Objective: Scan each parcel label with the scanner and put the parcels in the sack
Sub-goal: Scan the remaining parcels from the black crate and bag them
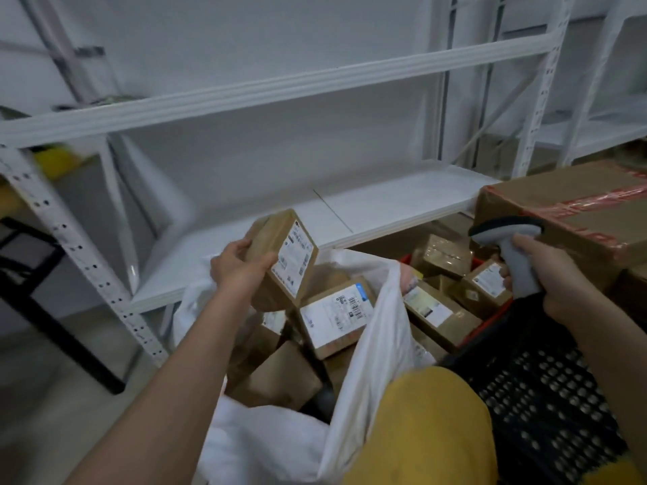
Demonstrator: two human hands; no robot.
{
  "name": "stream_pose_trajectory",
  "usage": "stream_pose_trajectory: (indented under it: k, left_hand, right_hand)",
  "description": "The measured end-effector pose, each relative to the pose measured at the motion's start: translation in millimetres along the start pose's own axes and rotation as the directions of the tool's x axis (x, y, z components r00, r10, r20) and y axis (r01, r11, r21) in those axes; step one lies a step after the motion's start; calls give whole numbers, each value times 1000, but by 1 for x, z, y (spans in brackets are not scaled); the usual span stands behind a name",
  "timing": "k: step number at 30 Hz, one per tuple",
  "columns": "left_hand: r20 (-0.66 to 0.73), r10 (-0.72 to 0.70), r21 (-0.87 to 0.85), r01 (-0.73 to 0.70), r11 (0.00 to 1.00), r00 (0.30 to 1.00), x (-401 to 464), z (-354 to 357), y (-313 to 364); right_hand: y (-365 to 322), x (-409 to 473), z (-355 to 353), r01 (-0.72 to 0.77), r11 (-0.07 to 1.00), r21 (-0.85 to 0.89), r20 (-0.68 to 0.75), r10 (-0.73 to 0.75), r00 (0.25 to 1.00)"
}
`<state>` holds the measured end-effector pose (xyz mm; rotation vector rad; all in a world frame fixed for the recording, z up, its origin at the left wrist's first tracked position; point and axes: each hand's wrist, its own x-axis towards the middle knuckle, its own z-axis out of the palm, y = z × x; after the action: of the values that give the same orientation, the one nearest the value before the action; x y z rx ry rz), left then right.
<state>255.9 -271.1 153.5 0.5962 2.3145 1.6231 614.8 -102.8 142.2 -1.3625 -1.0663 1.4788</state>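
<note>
Left hand (pixel 238 269) grips a parcel (pixel 283 259) over the part-filled sack (pixel 367 348), right hand (pixel 546 271) clutches the scanner (pixel 514 250) (more parcels wait beside the sack).

Two bare forearms are showing, reaching in from the bottom edge, with no sleeves, watch, bracelet or gloves covering them. The left hand (pixel 241 266) and the right hand (pixel 549 271) are both showing bare, with no rings to be seen on the fingers that are facing the camera. Short, plain nails are showing on the left fingers (pixel 261 262). Low in the picture, between the arms, a yellow garment (pixel 423 432) is bulging up, plain, matte cloth without print or seam visible; whether it is covering a knee or the body cannot be told.
</note>
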Motion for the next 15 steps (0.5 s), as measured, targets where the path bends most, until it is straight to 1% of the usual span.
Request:
stream_pose_trajectory:
  k: [3, 6, 10, 12, 14, 15]
  left_hand:
    - [54, -47, 88, 42, 995, 997, 1, -15, -25]
    - [126, -10, 75, 1, 997, 992, 2, -11, -26]
    - [154, 123, 42, -131, 991, 980, -5, 16, 0]
    - [213, 191, 16, -198, 980, 958, -17, 53, 19]
    - [203, 281, -36, -279, 960, 938, -32, 65, 38]
    - [221, 328, -59, -323, 944, 918, -41, 79, 48]
  right_hand:
    - [1, 0, 14, -25, 1000, -4, 17, 25, 1000]
    - [4, 4, 20, -41, 999, -15, 18, 41, 999]
    - [7, 2, 20, -55, 997, -45, 7, 56, 998]
    - [7, 10, 3, -68, 998, -18, -73, 66, 995]
    - [8, 4, 3, -66, 997, -35, -51, 65, 997]
    - [9, 6, -3, -53, 998, -26, -64, 51, 997]
